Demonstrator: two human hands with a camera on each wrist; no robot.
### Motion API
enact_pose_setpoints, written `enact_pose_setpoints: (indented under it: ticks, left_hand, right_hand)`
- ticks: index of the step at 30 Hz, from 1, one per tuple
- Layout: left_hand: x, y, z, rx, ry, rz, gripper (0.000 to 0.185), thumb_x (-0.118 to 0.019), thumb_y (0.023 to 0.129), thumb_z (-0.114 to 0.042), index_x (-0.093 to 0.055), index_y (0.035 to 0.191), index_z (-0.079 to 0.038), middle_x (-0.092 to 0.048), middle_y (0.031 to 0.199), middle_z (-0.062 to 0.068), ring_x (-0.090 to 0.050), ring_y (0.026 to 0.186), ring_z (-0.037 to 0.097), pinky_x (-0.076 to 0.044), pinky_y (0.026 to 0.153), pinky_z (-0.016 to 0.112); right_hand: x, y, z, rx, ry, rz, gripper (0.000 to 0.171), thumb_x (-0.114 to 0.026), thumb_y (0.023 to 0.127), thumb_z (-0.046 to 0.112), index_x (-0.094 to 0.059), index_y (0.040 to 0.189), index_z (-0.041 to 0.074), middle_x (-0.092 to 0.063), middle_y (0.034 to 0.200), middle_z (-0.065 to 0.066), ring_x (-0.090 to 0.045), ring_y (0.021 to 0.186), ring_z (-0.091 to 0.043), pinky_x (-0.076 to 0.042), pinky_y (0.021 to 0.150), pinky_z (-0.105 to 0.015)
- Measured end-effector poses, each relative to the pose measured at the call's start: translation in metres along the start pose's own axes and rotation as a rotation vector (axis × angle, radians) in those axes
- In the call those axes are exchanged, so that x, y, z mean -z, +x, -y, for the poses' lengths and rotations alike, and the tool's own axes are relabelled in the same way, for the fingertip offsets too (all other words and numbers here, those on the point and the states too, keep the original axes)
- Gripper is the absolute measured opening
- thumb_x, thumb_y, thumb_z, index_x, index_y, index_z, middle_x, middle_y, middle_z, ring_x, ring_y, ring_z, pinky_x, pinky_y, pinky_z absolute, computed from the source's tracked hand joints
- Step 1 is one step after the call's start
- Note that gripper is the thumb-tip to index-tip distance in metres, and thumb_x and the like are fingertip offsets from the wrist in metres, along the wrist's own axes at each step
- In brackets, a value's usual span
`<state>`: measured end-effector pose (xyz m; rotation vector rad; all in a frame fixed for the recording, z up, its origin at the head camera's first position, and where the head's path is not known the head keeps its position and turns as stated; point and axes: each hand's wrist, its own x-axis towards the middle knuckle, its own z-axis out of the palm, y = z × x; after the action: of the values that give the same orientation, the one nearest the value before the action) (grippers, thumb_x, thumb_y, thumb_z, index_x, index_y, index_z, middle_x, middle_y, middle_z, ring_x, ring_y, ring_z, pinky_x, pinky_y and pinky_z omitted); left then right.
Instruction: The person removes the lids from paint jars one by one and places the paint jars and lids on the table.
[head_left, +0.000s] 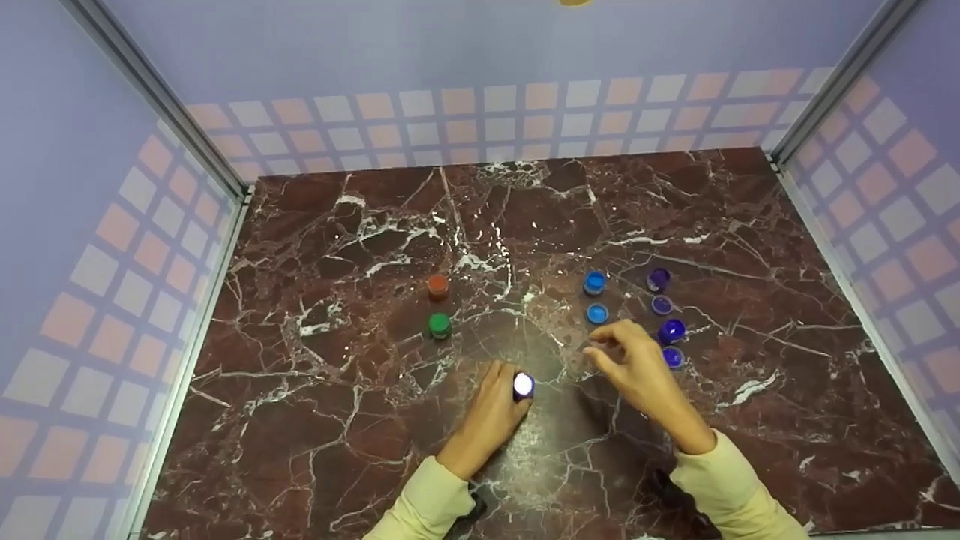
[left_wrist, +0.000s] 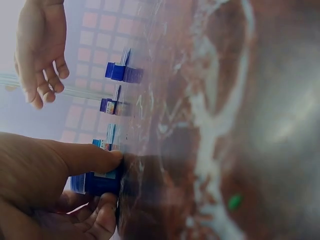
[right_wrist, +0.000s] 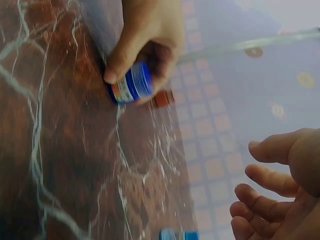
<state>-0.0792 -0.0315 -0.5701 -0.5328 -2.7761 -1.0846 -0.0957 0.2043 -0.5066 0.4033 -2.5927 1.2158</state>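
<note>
Right of the green jar, on its nearer side: dark blue jar, labelled, ridged cap on, is standing about upright at the tabletop; its top is glaring white in the head view.
Left hand: is gripping the dark blue jar, right of the green jar and nearer; thumb and fingers are curling round its sides, pinching it between them.
Right hand: is hovering well to the right of the green jar; fingers are bending loosely, slightly spread, with the thumb standing apart.
Orange jar: is standing just beyond the green jar, apart from it.
Blue jar: is standing right of the green jar and beyond it.
Blue disc: is lying right of the green jar, roughly level with it.
Purple jar and purple disc: are sitting farther right of the green jar, somewhat beyond.
Indigo jar: is standing far right of the green jar, about level.
Indigo disc: is lying far right of the green jar, slightly nearer.
Patterned panels: are rising beyond the green jar and on both sides.
</note>
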Motion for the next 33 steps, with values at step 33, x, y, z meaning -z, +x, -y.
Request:
enact_pose_setpoints:
  ticks: [33]
  left_hand:
    - [0.01,0.006,0.011,0.022,-0.062,0.143,0.029,-0.077,0.086,-0.006,-0.065,0.111,0.002,-0.062,0.105,0.009,-0.061,0.101,0.028,-0.051,0.092,0.043]
  right_hand:
    - [-0.076,-0.002,0.035,0.278,-0.253,0.315,0.032,-0.082,0.088,0.021,-0.067,0.106,-0.001,-0.06,0.094,-0.008,-0.065,0.077,-0.024,-0.059,0.068,-0.037]
